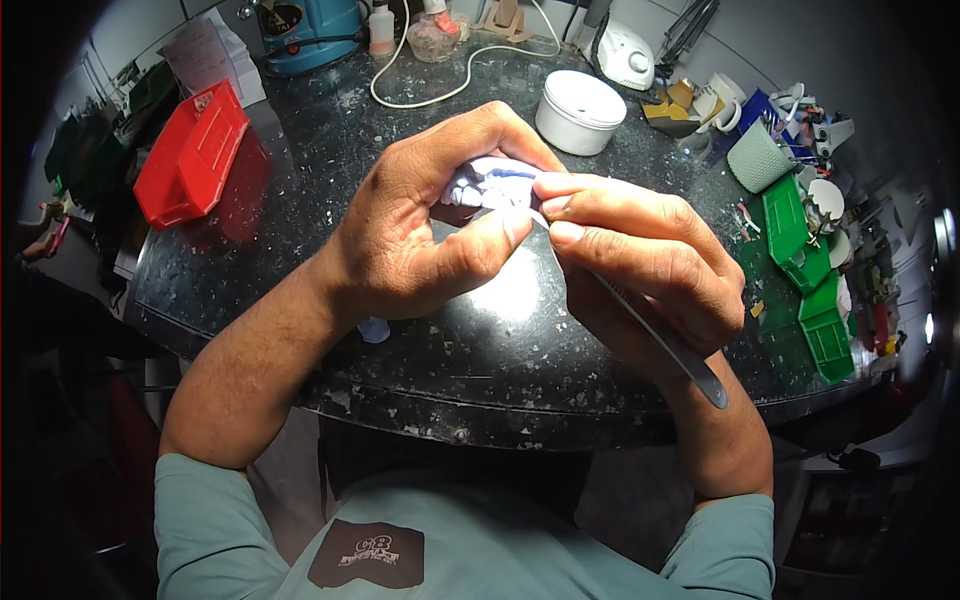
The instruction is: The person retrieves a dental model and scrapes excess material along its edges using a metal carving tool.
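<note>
My left hand (410,215) is closed round a pale lilac-white dental model (490,185) with a row of moulded teeth, holding it above the table. Its thumb presses on the near side while the fingers curl over the far side. My right hand (650,255) meets it from the right, pinching a slim, flat metal hand tool (655,330) with a rounded end. The handle slants down toward my right wrist. The tool's working tip is by the model, mostly hidden by my fingertips. A small pale-blue piece (374,330) lies on the table below my left wrist.
The dark, speckled tabletop (430,375) curves round me. A white lidded tub (580,112) stands beyond my hands. At left is a red bin (192,155); at right are green bins (825,325) and a pale basket (758,158). A white cable (470,75) loops at the back.
</note>
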Demonstrator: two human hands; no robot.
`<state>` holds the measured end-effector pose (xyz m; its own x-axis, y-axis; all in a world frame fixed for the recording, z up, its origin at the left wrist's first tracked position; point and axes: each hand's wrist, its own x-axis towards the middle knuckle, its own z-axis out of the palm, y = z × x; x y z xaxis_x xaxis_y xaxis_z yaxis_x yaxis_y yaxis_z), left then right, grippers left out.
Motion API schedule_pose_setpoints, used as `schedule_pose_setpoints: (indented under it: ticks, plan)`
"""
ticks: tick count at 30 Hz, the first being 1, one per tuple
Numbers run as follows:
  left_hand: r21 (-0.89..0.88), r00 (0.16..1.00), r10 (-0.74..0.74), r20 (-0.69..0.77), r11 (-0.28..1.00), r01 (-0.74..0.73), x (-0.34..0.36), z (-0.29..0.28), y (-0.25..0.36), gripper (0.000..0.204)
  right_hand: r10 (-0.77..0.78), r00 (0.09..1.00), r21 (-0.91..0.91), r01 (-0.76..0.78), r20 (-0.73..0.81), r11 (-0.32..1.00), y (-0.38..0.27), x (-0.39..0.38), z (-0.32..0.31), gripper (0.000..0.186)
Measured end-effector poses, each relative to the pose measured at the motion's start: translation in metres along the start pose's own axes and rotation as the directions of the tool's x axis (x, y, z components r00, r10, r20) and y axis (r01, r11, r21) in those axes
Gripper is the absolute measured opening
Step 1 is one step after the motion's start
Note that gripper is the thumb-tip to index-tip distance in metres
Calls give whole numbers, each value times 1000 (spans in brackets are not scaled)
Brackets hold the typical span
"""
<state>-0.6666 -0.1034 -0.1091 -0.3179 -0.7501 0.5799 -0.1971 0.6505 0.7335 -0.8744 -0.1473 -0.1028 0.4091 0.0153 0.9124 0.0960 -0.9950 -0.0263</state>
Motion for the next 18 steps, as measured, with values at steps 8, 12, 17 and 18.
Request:
schedule_pose_setpoints:
  ticks: [8, 12, 17, 18]
  plan:
    - [-39, 992, 100, -79, 994, -104, 0, 4, -6, 28, 21, 999, -9, -21, 28, 1000, -3, 3, -1, 23]
    - [-62, 995, 58, -84, 996, -63, 1, 6, -3, 28, 25, 1000, 23, -25, -17, 999, -2, 1, 0, 22]
    - [33, 1000, -20, 4, 999, 20, -1, -1, 3, 43, 18, 1000, 34, -18, 5, 999, -2, 2, -1, 21]
    - [26, 1000, -24, 2, 999, 24, 0, -1, 3, 44, 20, 1000, 42, -20, 1, 999, -2, 1, 0, 21]
